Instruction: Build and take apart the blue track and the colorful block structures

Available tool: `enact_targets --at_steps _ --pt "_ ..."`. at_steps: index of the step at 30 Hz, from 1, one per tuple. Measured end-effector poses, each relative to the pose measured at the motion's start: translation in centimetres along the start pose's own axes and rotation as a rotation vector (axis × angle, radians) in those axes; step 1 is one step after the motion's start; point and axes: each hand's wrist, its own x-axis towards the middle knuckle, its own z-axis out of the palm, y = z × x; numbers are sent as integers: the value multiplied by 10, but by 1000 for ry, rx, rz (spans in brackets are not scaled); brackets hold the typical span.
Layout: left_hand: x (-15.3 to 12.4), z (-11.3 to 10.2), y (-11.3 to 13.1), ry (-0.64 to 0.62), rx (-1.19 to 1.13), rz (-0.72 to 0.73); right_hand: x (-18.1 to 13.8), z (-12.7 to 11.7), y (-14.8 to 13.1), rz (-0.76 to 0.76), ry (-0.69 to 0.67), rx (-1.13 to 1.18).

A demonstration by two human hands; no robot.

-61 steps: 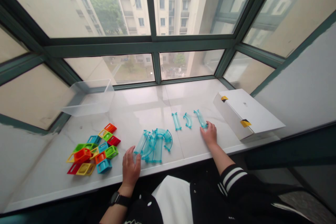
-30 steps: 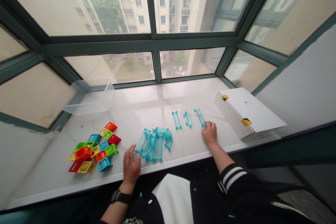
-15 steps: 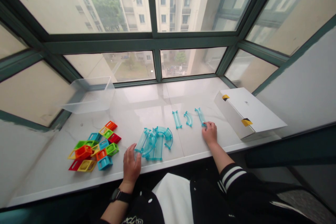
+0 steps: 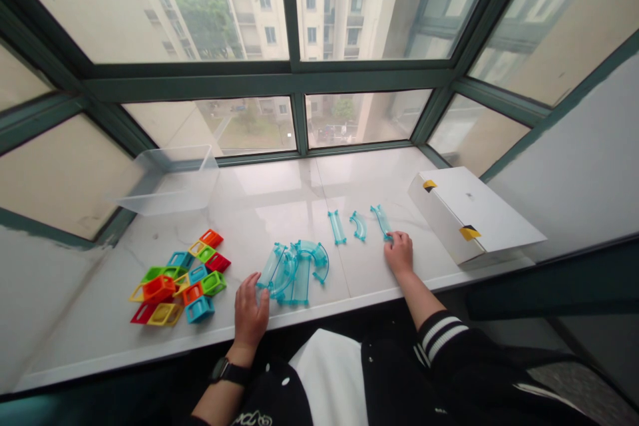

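Note:
On a white marble window sill (image 4: 279, 206) lies a heap of clear blue track pieces (image 4: 295, 270). My left hand (image 4: 251, 311) rests flat beside it, fingers spread, fingertips touching the heap's near left end. Further right, three single blue track pieces lie in a row: a straight one (image 4: 336, 227), a curved one (image 4: 357, 225) and a longer one (image 4: 382, 221). My right hand (image 4: 398, 252) lies palm down with its fingertips on the near end of that longer piece.
A pile of coloured square frames (image 4: 180, 278) sits at the left. A clear plastic tub (image 4: 170, 181) stands at the back left by the window. A white cardboard box (image 4: 472, 214) lies at the right end. The sill's front edge runs just under my wrists.
Almost nothing differs. Both hands stay where they were on the blue pieces; the view has only shifted slightly.

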Motion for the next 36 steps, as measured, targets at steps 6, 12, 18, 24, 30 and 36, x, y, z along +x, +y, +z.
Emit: enact_targets --at_steps 6,12,18,24,30,36 --pt "0 -1 0 -12 -2 1 0 1 2 -6 -3 -9" --pt "-1 -1 0 -11 -6 -2 1 2 2 -44 -1 -8" --pt "0 -1 2 -12 -2 -4 2 2 3 -41 -1 -15" --pt "0 -3 3 -18 -9 1 2 3 5 -30 -21 -6" --pt "1 -3 3 -23 -28 -23 3 3 6 -32 -38 -10" --pt "0 -2 3 -34 -36 -27 2 0 1 -30 -35 -7"
